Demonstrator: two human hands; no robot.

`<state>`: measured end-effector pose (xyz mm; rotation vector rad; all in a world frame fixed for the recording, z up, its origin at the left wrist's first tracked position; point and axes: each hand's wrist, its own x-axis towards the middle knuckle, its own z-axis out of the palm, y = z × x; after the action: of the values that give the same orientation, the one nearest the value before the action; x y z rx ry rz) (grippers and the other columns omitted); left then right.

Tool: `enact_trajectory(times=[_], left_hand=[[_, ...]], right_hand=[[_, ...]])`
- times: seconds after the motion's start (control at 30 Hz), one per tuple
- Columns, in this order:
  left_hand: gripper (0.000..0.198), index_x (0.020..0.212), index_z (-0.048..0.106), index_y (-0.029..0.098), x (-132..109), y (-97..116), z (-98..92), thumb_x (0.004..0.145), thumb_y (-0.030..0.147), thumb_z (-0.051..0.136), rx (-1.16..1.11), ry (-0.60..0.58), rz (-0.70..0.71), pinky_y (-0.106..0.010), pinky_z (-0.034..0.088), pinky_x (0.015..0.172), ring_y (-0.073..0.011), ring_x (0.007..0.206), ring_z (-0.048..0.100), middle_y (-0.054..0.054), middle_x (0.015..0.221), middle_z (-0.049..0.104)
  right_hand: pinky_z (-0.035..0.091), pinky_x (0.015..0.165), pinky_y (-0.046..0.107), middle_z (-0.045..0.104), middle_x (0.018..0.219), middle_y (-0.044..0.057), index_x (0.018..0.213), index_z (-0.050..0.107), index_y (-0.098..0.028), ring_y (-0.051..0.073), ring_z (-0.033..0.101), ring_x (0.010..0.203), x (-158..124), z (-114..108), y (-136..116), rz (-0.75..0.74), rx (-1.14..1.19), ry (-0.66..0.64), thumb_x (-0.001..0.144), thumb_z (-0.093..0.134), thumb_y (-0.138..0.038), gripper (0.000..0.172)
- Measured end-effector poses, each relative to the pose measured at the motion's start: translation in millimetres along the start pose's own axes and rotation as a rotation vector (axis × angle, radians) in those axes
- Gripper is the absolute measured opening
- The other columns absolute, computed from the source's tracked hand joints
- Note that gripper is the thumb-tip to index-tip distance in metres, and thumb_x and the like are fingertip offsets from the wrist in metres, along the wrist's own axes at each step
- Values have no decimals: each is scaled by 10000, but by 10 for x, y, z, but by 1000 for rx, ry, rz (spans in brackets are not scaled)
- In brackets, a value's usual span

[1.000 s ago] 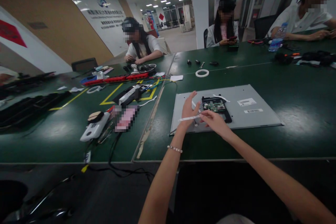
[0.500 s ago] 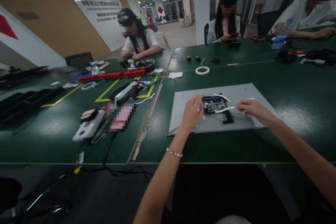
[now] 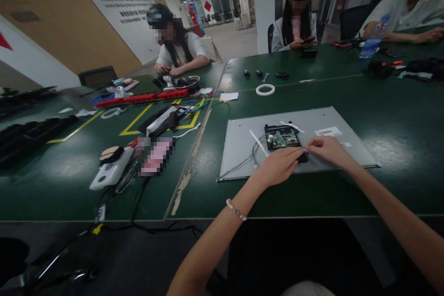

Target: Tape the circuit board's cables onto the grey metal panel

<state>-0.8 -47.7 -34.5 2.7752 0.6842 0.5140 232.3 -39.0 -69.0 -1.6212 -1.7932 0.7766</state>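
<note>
A grey flat panel (image 3: 243, 136) lies on the green table with a green circuit board (image 3: 282, 139) in a black bracket (image 3: 268, 128) on top of it. My left hand (image 3: 280, 165) rests over the near edge of the bracket, its fingers stretched out together and covering part of it. Close to those fingertips, my right hand (image 3: 328, 149) is pinched on a white tape strip, most of which is hidden. Another white strip (image 3: 259, 143) sits left of the board by thin grey cables (image 3: 239, 164). A third strip (image 3: 293, 126) is at the bracket's far side.
Beyond the panel are a roll of white tape (image 3: 265, 89), a small wrench (image 3: 265, 77) and small black parts. To the left lie a pink phone (image 3: 157, 157), a white device (image 3: 113, 169) and red power strips (image 3: 138, 97). Several people sit across the table; a water bottle (image 3: 374, 39) stands far right.
My left hand has moved right and nearer to me, from the board's left side to the bracket's near edge, uncovering a strip and cables. My right hand has moved slightly left and nearer.
</note>
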Motion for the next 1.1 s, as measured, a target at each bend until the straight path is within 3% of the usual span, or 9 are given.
enact_trajectory(times=[0.2, 0.4, 0.57, 0.83, 0.97, 1.1], left_hand=[[460, 1410, 341, 181, -28, -19, 6, 950, 180, 351, -83, -86, -28, -339, 359, 1125, -151, 1332, 415, -65, 1461, 421], [497, 1441, 293, 203, -64, 8, 34, 948, 188, 359, -60, -103, -47, -366, 325, 1143, -160, 1375, 351, -51, 1506, 347], [496, 1455, 260, 178, -96, 65, 22, 969, 236, 340, 39, -115, -37, -361, 308, 1137, -171, 1391, 319, -74, 1530, 292], [521, 1471, 215, 193, -110, 111, 18, 969, 243, 345, 134, -110, -27, -355, 312, 1109, -169, 1404, 292, -79, 1541, 259], [520, 1473, 207, 197, -117, 111, 15, 973, 258, 336, 128, -111, -24, -358, 305, 1112, -170, 1410, 277, -83, 1542, 256], [480, 1456, 258, 208, -127, 106, 25, 983, 268, 307, 133, -112, -23, -349, 282, 1126, -159, 1410, 275, -68, 1541, 266]], right_hand=[[348, 617, 241, 625, 706, 10, 830, 679, -183, 138, 564, 668, -85, 78, -124, -19, -245, 102, 817, 526, -370, 241], [263, 558, 244, 610, 754, 10, 896, 573, -199, 154, 548, 668, -203, 184, -210, 59, -534, 185, 856, 528, -369, 180], [245, 551, 243, 617, 839, 16, 988, 517, -204, 152, 559, 688, -222, 174, -215, 90, -603, 199, 877, 507, -323, 163], [285, 555, 244, 599, 765, 16, 1037, 511, -198, 158, 564, 676, -223, 133, -134, 60, -603, 192, 883, 485, -301, 188], [407, 651, 278, 609, 925, 63, 1151, 516, -176, 181, 583, 785, -191, 89, 3, -77, -524, 212, 870, 464, -297, 310], [438, 923, 356, 553, 1211, 116, 1235, 516, -154, 212, 548, 1065, -252, -58, 126, -296, -374, 120, 897, 429, -336, 393]])
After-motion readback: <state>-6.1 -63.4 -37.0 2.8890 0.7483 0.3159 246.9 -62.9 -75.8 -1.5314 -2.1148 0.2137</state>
